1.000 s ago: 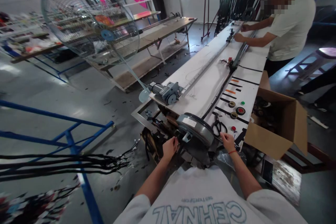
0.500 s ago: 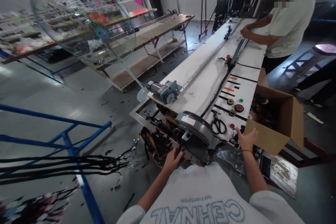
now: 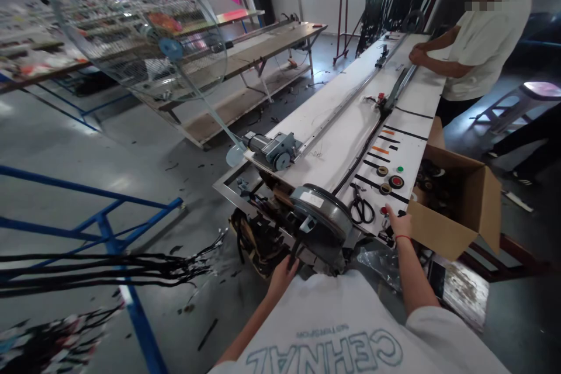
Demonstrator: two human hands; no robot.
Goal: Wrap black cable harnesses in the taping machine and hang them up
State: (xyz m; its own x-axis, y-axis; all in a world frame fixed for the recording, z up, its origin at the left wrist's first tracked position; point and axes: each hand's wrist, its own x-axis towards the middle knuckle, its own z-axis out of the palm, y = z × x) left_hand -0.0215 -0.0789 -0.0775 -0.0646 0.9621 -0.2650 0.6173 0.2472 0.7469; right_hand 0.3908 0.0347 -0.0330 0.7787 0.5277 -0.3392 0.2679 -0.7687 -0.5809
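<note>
The left hand [image 3: 283, 274] is closed on a dark strap [image 3: 294, 251] that runs up into the round grey drum [image 3: 322, 216] at the near end of the long white table [image 3: 346, 123]. The right hand [image 3: 398, 224] holds nothing: its fingers are loosely stretched, the fingertips touching the table's near edge right at a red button [image 3: 384, 210], with a red band on the wrist.

Far left, a bundle of black cords [image 3: 109, 266] lies across a blue frame [image 3: 109, 228]. Above it stands a big wire-caged fan [image 3: 140, 29], and behind the fan is a wooden bench [image 3: 263, 47]. Below the drum, dark straps and parts fill the open end of the table's metal frame. Just beyond the drum sits a grey motor [image 3: 274, 152] at the head of a rail that runs the length of the table. Right of the drum lie black scissors [image 3: 362, 207], near the right hand. Past them are two tape rolls [image 3: 385, 178], a red dial [image 3: 397, 181] and a green button [image 3: 400, 169], among black strips. Beside the table, touching its right edge, stands an open cardboard box [image 3: 456, 210] with dark items inside. At the far right, another person [image 3: 486, 35] in a pale shirt rests both hands on the table top.
</note>
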